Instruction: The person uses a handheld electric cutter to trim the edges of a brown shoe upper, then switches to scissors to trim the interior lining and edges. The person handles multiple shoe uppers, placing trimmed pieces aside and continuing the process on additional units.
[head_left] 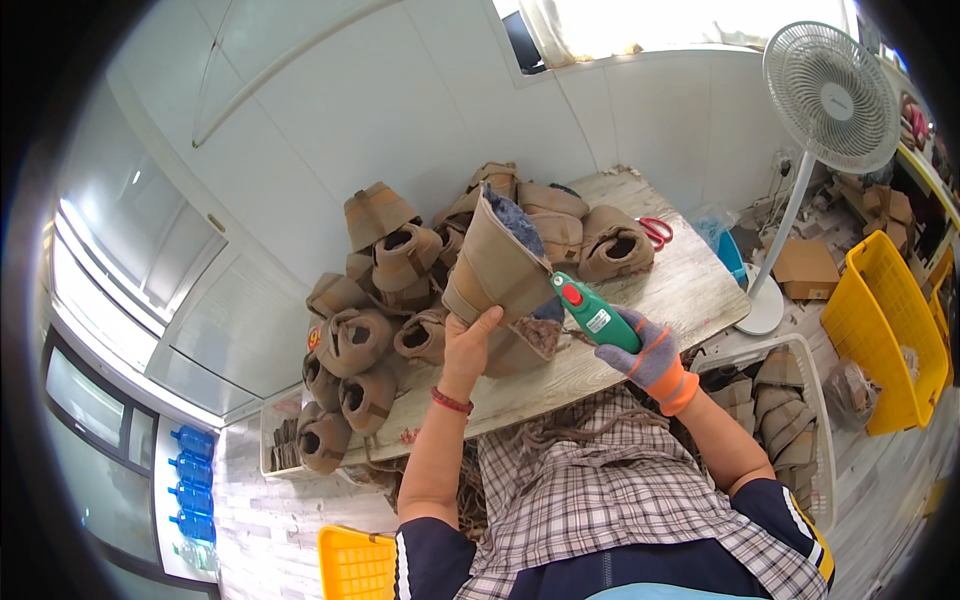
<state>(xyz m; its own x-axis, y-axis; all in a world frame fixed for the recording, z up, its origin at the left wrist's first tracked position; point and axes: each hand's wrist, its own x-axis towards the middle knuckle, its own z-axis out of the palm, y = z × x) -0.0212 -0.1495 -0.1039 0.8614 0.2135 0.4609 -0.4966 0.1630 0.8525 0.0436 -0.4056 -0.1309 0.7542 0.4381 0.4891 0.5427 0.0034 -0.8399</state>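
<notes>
My bare left hand [472,345], with a red bracelet at the wrist, is closed on the lower edge of a tan shoe upper [500,265]. This upper is held up above the table, its dark blue-grey fleecy lining [515,222] showing along the open edge. A grey and orange glove covers my right hand [652,362], wrapped round a green handheld electric cutter [590,312] with a red button. The cutter's head is at the right edge of the upper; whether it touches is hard to tell. Another piece with brownish fleece [538,335] lies just below.
Many similar tan uppers [355,340] are heaped on the left and back of the worn wooden table [690,275]. Red-handled scissors [656,233] lie at the back right. A white basket of uppers [822,430], yellow crates [885,340] and a standing fan [835,100] are to the right.
</notes>
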